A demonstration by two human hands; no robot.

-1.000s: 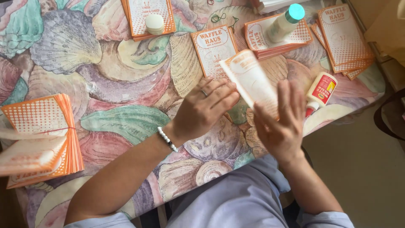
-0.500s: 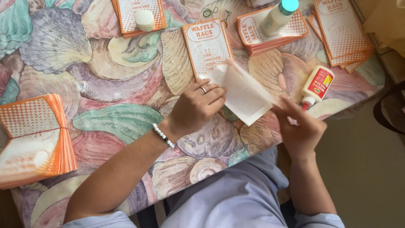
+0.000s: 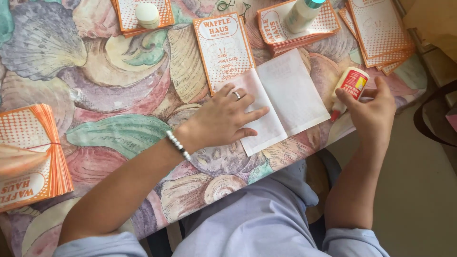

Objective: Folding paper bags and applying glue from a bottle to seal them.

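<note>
A white unfolded paper sheet (image 3: 290,95) lies flat on the table, blank side up. My left hand (image 3: 223,119), with a ring and a bead bracelet, presses flat on the sheet's left half. My right hand (image 3: 373,112) grips a small white glue bottle (image 3: 350,85) with a red label, lying tilted at the table's right edge, its red tip pointing down towards me. An orange-and-white printed card (image 3: 221,45) lies just beyond the sheet, partly under it.
Stacks of orange printed cards sit at the left edge (image 3: 28,152), far left (image 3: 128,14), far middle (image 3: 285,28) and far right (image 3: 381,33). A white bottle (image 3: 302,14) stands on one stack, a white lid (image 3: 147,14) on another. The shell-patterned tablecloth (image 3: 119,95) covers the table.
The sheet was held up in both hands and has been laid flat on the table. My right hand let go of it and took hold of the glue bottle.
</note>
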